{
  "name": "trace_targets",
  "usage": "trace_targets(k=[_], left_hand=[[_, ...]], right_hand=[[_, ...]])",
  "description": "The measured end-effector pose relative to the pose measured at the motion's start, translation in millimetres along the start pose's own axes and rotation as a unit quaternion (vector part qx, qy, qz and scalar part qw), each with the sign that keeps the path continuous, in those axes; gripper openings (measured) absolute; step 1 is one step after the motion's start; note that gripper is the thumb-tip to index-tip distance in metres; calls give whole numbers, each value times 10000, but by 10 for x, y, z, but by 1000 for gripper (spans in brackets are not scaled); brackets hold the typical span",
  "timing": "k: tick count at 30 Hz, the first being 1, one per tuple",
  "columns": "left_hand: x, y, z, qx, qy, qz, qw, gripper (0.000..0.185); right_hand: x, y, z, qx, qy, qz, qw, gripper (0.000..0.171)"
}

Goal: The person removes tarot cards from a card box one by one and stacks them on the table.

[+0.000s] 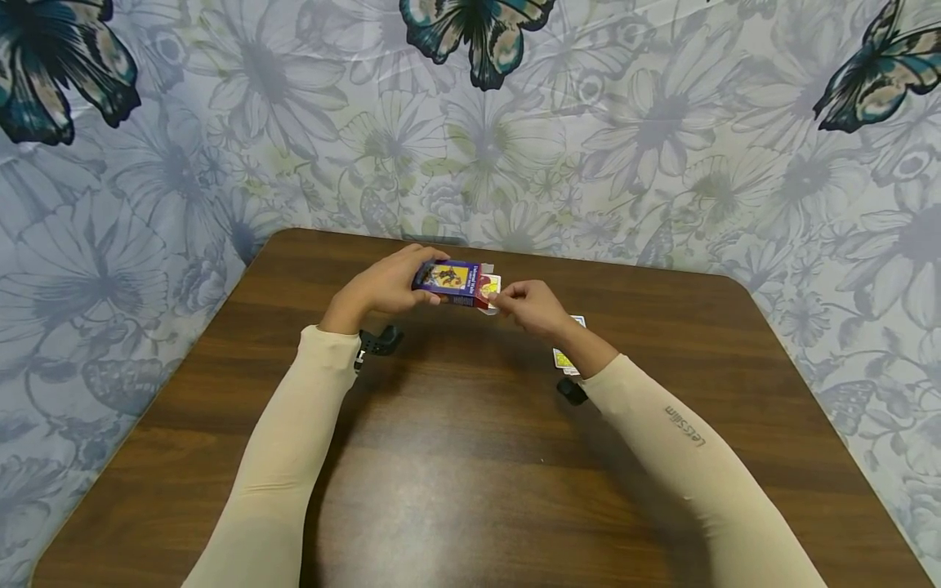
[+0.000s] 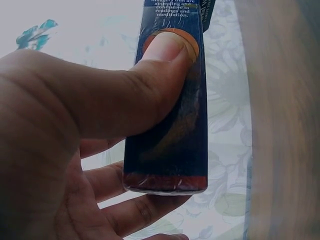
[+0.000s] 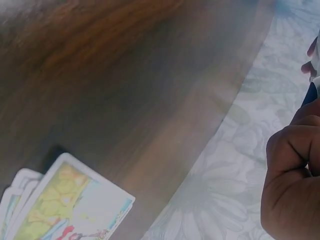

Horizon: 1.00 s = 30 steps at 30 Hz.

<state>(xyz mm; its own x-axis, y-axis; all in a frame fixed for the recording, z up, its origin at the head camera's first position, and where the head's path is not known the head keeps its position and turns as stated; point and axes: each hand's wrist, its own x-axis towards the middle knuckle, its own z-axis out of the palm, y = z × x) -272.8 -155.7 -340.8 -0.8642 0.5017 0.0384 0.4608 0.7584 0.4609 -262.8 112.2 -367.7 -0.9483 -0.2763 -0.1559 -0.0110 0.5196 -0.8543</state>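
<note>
Left grip [image 1: 382,286] round box [image 1: 450,282]; cards half-hidden

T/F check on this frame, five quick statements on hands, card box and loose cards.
1. The left hand grips the blue card box. True.
2. The box rests flat on the table. False: it is held above the wood.
3. The right hand is at the box's open end, where a card sticks out. True.
4. Loose cards lie on the table by the right wrist. True.
5. The loose cards are face down. False: printed pictures show.
</note>
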Motion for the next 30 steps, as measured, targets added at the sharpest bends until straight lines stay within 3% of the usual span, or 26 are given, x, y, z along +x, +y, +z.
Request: trace_targets(k=[6,19,30], left_hand=[[-19,3,-9,-15,4,-114,9999,69],[4,-14,0,4,14,-125,9999,69],[-3,-14,5,-2,20,-90,10000,70]], right_hand=[[-37,41,-86,61,91,30,9999,39],[-101,126,-307,531,121,250,9982,32],[-120,183,-488,648,557,55,9963,33]])
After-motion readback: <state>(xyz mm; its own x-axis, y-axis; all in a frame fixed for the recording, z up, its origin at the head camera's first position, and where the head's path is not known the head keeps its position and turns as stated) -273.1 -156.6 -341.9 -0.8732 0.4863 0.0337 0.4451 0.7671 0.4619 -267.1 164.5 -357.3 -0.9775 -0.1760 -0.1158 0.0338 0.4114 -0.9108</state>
